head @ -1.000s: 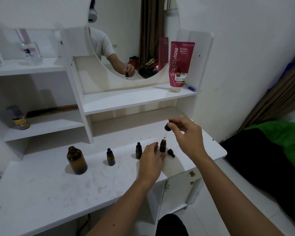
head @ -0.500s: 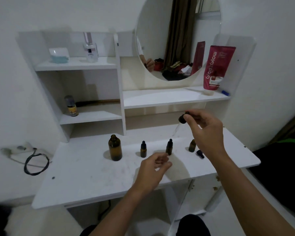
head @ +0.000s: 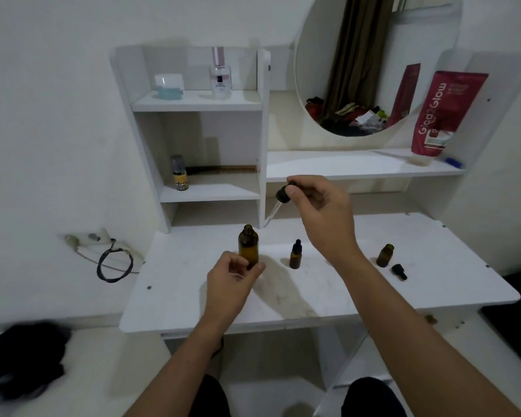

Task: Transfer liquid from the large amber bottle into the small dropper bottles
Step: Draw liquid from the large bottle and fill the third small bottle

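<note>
Right hand (head: 319, 212) has carried its pinched dropper (head: 278, 203) left, over the open large amber bottle (head: 248, 247) on the counter (head: 328, 299); left hand (head: 232, 279), fingers curled, now reaches its base, likely to refill

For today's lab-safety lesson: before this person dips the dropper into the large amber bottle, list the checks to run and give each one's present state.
1. Large amber bottle uncapped and upright: ok.
2. Dropper pinched firmly by the right hand: ok.
3. Dropper tip lined up over the bottle mouth: not ok, it sits off to the right and above.
4. Left hand steadying the bottle: cannot tell, the fingers are at its base but contact is unclear.
5. Open small bottle upright, ready to receive: ok.
6. Liquid level in the large bottle: cannot tell.
</note>
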